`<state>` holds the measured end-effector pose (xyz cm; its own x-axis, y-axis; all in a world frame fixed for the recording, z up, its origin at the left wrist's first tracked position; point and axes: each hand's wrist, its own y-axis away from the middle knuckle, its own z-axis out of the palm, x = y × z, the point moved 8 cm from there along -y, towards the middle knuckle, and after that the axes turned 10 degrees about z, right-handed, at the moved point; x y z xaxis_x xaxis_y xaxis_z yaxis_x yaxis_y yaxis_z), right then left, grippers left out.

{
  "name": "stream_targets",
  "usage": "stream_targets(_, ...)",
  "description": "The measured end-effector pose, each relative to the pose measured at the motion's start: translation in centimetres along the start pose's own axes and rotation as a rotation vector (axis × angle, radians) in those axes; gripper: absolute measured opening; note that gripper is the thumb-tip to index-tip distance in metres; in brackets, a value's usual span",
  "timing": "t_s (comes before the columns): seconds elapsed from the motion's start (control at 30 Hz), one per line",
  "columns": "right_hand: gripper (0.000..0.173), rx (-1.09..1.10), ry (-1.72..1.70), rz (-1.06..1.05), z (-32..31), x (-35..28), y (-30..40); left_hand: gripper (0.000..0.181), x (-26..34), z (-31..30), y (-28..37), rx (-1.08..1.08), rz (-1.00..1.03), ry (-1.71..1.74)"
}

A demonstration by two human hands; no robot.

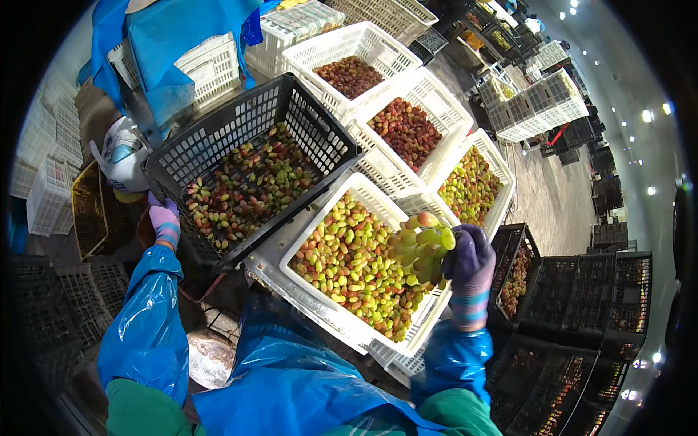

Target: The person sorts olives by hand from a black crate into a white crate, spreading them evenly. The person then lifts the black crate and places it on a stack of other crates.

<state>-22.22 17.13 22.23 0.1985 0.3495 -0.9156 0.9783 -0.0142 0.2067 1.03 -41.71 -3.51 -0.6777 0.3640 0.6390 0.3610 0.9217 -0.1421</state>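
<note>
My right hand (471,267), in a striped purple knit glove, holds a bunch of green grapes (420,248) with a few pinkish berries. The bunch hangs over a white plastic crate (376,191) filled with loose green and reddish grapes (354,261). My left hand (164,220), gloved in pink and purple, is at the outer left side of a black plastic crate (245,131). Its fingers are partly hidden, and I cannot tell whether they grip the crate. Loose grapes (256,185) are scattered over the black crate's floor.
Beyond stand white crates of dark red grapes (406,131), (349,76) and one of yellow-green grapes (470,182). Stacked black crates (567,289) rise at my right. A white plastic bag (122,158) and a yellow-rimmed basket (87,207) are at the left. A person in a blue apron (180,32) is opposite.
</note>
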Motion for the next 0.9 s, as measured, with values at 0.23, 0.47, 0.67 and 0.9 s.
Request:
stream_targets(0.23,0.035,0.189,0.997,-0.156,0.3,34.5,-3.1,0.054,3.6,5.2,-0.6,-0.045,0.13,0.222)
stream_targets(0.47,0.021,-0.319,0.137,0.314,0.8,6.6,-0.4,0.057,0.4,2.5,-0.6,-0.033,0.057,0.156)
stream_targets(0.67,0.03,-0.354,0.911,0.198,4.6,20.5,-0.9,0.056,3.0,2.6,0.2,-0.123,0.013,0.168)
stream_targets(0.9,0.021,-0.287,0.308,0.366,2.4,17.8,-2.1,0.056,-0.8,2.3,-1.6,-0.002,0.098,0.057)
